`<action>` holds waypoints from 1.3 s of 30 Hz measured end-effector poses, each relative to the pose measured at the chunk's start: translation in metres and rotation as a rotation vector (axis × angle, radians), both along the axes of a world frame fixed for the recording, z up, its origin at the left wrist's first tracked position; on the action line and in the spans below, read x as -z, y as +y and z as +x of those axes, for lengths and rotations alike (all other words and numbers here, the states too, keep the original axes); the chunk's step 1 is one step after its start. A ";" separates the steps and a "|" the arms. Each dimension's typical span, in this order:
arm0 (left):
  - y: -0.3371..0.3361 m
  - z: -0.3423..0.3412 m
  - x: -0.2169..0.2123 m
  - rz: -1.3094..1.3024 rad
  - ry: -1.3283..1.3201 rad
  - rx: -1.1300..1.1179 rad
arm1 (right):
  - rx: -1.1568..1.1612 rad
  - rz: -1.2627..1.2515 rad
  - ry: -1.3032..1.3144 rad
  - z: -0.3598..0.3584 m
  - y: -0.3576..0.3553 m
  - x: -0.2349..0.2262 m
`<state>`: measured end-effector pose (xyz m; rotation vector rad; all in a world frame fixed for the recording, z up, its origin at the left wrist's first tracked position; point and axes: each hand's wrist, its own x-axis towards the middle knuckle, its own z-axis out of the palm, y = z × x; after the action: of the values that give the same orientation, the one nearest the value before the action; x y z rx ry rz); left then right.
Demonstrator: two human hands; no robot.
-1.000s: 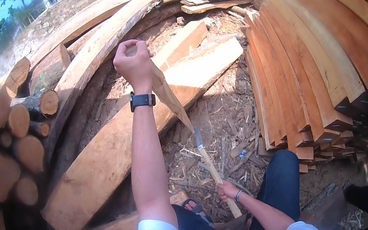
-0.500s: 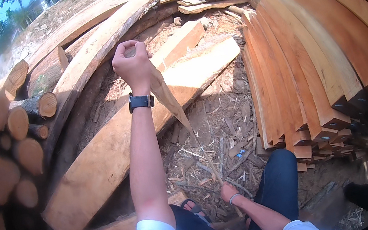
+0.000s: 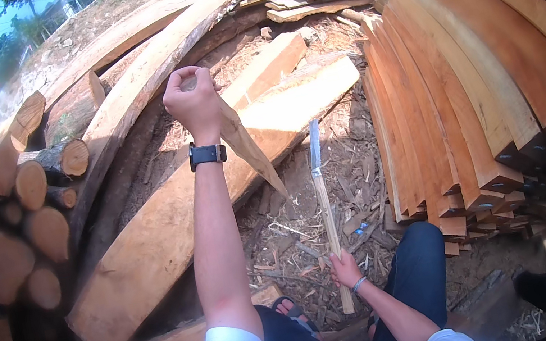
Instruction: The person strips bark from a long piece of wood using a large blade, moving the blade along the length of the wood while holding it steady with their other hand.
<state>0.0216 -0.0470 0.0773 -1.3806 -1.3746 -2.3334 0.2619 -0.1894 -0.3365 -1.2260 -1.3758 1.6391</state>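
Raised in front of me, my left hand is closed around the upper end of a long strip of wood. The strip tapers to a point, which hangs down to the right over the littered ground. Lower and to the right, my right hand grips the light wooden handle of a long-handled blade. Its narrow metal part points up and away from me, to the right of the strip and apart from it. My left fingers hide the strip's top end.
A thick squared beam lies diagonally behind the strip. Cut logs are piled at left. Long planks stand stacked along the right. Bark and chips litter the ground by my sandalled foot.
The blade has swung up and away from the strip's lower tip and now stands nearly upright. My right hand has shifted slightly. My left hand and the strip have barely moved.
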 end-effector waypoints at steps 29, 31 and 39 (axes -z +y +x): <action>0.006 0.002 -0.003 0.021 0.041 -0.007 | -0.232 0.343 -0.896 -0.006 -0.030 0.082; 0.001 -0.005 0.002 0.016 0.043 0.013 | -0.313 -0.009 -0.498 -0.014 -0.028 0.045; 0.005 -0.006 0.002 0.007 -0.022 0.009 | -0.063 0.106 -0.148 -0.012 -0.014 0.001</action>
<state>0.0154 -0.0424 0.0754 -1.3666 -1.3674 -2.3634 0.2503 -0.2034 -0.3377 -1.2739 -1.5864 1.5219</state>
